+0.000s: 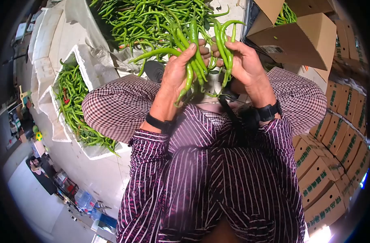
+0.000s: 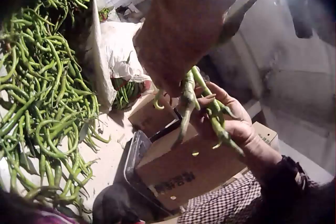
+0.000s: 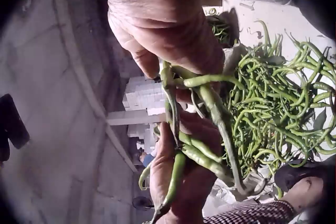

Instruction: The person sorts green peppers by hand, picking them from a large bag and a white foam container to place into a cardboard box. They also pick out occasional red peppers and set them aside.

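Observation:
Long green peppers fill both hands. In the head view the left hand (image 1: 177,69) grips a bunch of peppers (image 1: 196,65), thumb across them, with one long pepper sticking out to the left. Close beside it, the right hand (image 1: 249,67) pinches a smaller bunch (image 1: 224,52) between thumb and fingers. The left wrist view shows the right hand (image 2: 239,124) behind peppers (image 2: 215,113). In the right wrist view the left hand (image 3: 184,176) lies below the near right hand (image 3: 163,29), peppers crossing between them. Some fingertips are hidden behind the peppers.
A large heap of peppers (image 1: 132,24) lies ahead. At the left stands a white foam box (image 1: 83,67) of peppers. An open cardboard box (image 1: 302,40) is at the right front, with stacked cartons (image 1: 326,174) farther right. The person's checked knees flank the hands.

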Available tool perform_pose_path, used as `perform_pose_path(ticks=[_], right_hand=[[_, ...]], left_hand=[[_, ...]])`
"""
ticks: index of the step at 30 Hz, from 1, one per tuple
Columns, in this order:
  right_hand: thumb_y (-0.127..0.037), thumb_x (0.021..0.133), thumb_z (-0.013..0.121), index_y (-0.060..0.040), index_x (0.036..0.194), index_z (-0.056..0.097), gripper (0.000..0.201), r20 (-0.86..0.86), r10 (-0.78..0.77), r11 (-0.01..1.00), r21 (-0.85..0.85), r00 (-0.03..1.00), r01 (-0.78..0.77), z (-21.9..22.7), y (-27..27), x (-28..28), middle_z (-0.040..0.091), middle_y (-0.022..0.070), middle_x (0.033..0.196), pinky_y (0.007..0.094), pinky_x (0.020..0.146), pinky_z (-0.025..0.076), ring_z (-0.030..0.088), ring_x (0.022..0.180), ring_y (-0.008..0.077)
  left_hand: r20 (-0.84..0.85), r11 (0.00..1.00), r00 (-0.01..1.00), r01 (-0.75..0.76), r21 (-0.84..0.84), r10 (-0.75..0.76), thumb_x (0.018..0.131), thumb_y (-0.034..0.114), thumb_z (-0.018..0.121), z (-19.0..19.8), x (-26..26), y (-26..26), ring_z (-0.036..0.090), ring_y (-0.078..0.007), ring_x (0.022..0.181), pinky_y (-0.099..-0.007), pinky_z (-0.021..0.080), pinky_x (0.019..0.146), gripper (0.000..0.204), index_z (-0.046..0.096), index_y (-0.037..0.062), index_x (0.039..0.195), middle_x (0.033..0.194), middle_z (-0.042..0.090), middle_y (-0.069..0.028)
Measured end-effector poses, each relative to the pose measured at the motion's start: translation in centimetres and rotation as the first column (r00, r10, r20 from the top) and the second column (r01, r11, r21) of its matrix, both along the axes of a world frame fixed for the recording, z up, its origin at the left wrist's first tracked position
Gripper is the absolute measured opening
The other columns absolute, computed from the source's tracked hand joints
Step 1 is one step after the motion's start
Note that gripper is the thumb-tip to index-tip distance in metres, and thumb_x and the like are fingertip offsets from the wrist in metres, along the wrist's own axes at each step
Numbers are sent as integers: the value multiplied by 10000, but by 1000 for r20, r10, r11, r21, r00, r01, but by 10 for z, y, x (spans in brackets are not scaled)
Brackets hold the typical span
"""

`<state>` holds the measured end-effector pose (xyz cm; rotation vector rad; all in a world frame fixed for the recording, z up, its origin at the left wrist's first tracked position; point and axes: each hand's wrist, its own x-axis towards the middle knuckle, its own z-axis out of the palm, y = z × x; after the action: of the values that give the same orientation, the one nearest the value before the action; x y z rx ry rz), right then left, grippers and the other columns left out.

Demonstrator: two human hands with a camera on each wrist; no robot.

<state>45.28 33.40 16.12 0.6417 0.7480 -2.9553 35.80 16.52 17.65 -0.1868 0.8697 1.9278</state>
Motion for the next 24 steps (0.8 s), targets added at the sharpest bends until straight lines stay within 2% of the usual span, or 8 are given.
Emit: perform_pose_path(ticks=[8, 9, 11, 12, 13, 15, 19, 24], right_hand=[[-116, 857, 677, 3, 1198, 521, 394, 21, -25, 965, 260, 999, 19, 17, -17, -9, 634, 69, 1021, 257, 791, 506, 608, 935, 136], [-120, 853, 685, 2, 1176, 536, 376, 56, 25, 972, 231, 998, -37, 18, -16, -7, 635, 69, 1030, 276, 783, 524, 619, 932, 151], [-132, 853, 689, -5, 1136, 556, 338, -10, -32, 969, 244, 999, 33, 12, -21, -12, 638, 67, 1045, 280, 741, 535, 628, 897, 148], [-132, 874, 656, 8, 1128, 560, 306, -14, -34, 967, 251, 999, 37, 13, -20, -12, 640, 86, 1049, 302, 735, 544, 635, 898, 170], [-132, 874, 656, 8, 1128, 560, 306, -14, -36, 965, 258, 999, 39, 13, -15, -12, 640, 86, 1049, 302, 735, 544, 635, 898, 170], [-124, 896, 611, 26, 1179, 530, 329, 29, 32, 993, 115, 999, -35, 12, -2, -10, 642, 106, 1033, 329, 787, 543, 637, 928, 206], [-116, 889, 590, 26, 1244, 481, 397, -57, -145, 975, 159, 988, 153, 9, 13, -2, 618, 130, 1097, 330, 781, 545, 638, 910, 222], [-49, 834, 542, 48, 1348, 411, 539, -179, -91, 995, 25, 980, 97, 36, 10, 0, 613, 118, 1048, 296, 814, 515, 625, 910, 194]], left_hand=[[-327, 901, 917, 73, -427, -229, 919, 211, 596, 5, 16, 6, 606, -140, 794, -265, 508, 701, 315, 578, 1, 1153, 947, 645, -72], [-445, 951, 879, 31, -307, -172, 919, 218, 602, -4, 21, 9, 594, -135, 793, -266, 495, 702, 341, 571, -7, 1173, 945, 647, -61], [-639, 926, 712, 42, -375, -291, 921, 232, 605, -3, 24, 8, 584, -131, 808, -270, 486, 711, 373, 558, -7, 1203, 958, 645, -57], [-635, 828, 580, 133, -545, -511, 934, 244, 587, 4, 16, 5, 613, -160, 854, -284, 510, 763, 368, 559, -30, 1178, 984, 646, -98], [-639, 831, 579, 134, -539, -508, 934, 244, 587, 4, 18, 6, 613, -160, 854, -284, 510, 763, 368, 559, -30, 1178, 984, 646, -98], [-336, 984, 940, -4, -176, -57, 953, 237, 549, 4, 22, 8, 637, -208, 890, -325, 534, 811, 340, 563, -50, 1135, 990, 648, -142], [54, 987, 989, -135, -91, 140, 958, 204, 537, -2, 2, -3, 595, -256, 1018, -360, 517, 874, 371, 469, -23, 1244, 1163, 561, -212], [101, 994, 992, -81, 79, 73, 933, 109, 534, -6, 3, -1, 586, -270, 996, -379, 514, 874, 480, 357, -25, 1358, 1144, 554, -209]])
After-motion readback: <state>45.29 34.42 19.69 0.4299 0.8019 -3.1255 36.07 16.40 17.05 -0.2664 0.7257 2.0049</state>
